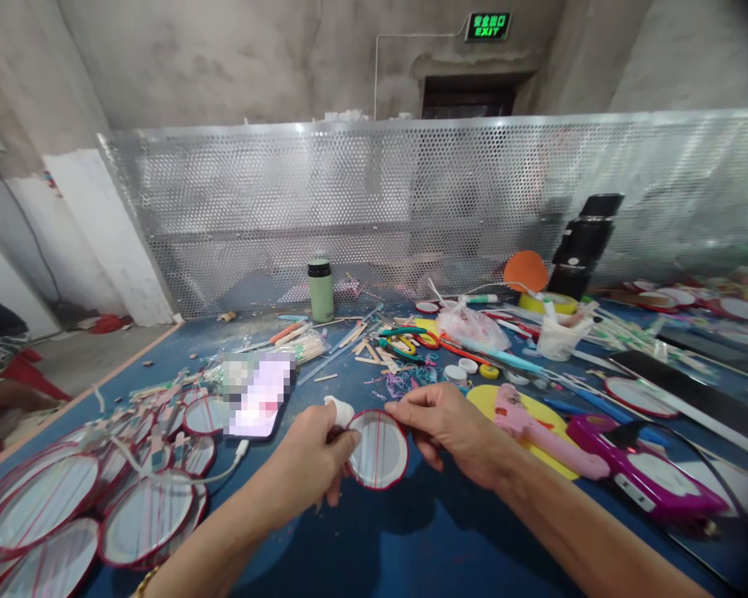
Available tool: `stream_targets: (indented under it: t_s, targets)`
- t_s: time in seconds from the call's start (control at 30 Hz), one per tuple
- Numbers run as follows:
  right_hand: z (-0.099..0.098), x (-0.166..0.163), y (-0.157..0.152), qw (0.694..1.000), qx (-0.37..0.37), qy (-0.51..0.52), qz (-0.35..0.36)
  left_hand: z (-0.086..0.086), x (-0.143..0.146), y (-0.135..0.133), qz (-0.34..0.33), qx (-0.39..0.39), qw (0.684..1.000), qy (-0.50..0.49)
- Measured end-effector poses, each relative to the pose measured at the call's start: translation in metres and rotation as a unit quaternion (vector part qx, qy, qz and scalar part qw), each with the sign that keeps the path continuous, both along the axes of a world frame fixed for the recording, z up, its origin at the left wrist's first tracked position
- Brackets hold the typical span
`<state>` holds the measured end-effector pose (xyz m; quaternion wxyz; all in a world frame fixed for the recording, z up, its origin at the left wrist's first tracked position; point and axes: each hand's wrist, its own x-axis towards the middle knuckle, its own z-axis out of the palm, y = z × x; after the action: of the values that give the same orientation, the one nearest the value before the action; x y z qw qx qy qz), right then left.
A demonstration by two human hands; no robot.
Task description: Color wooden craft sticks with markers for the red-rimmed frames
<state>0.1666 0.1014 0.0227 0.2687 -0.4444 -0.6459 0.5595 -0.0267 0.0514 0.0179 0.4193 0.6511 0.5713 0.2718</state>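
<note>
A small round disc [379,450] with a red-bound rim is held upright above the blue table between my two hands. Its face is pale and shiny like a mirror, with grey and red stripes across it. My left hand [315,448] pinches the left edge between thumb and fingers; a white wrapping [339,410] shows on one finger. At the upper right of the rim, the thumb and index finger of my right hand [452,423] are closed on the edge. Whether a thread or strip is also between these fingers is too small to tell.
Larger red-rimmed discs [43,502] pile up at left, beside a phone [265,394] with a white cable. A pink glue gun [545,436] and purple device [648,477] lie right. Behind are a green bottle [321,292], scissors, sticks and a perforated metal screen [374,199].
</note>
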Motion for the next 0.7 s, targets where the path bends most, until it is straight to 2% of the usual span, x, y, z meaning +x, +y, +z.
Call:
stream_targets:
  t_s: [0.13,0.23,0.33,0.4,0.5,0.57,0.63,0.7]
  targets:
    - [0.002,-0.002,0.001,0.999,0.044,-0.009,-0.018,0.003,-0.005,0.000,-0.003,-0.001,1.000,-0.020]
    - [0.003,-0.003,-0.001,0.996,0.076,0.047,-0.014,0.003,-0.007,-0.001,-0.011,0.001,1.000,-0.030]
    - [0.001,-0.004,-0.004,0.994,0.036,0.096,0.034,0.002,-0.007,0.001,-0.013,0.014,1.000,-0.015]
    - [0.001,-0.003,-0.006,0.995,0.024,0.088,0.043,0.002,-0.008,0.002,-0.005,0.051,0.999,0.006]
    - [0.006,-0.001,-0.009,0.994,0.094,0.047,0.021,0.003,-0.009,0.001,0.024,0.182,0.982,0.050]
    - [0.012,0.001,-0.011,0.986,0.160,0.040,0.014,0.006,-0.010,-0.002,0.037,0.309,0.947,0.073]
    - [0.018,0.005,-0.014,0.973,0.225,0.050,0.009,0.009,-0.011,-0.007,0.022,0.424,0.902,0.076]
    - [0.024,0.009,-0.018,0.951,0.305,0.055,-0.007,0.011,-0.012,-0.012,0.024,0.471,0.878,0.085]
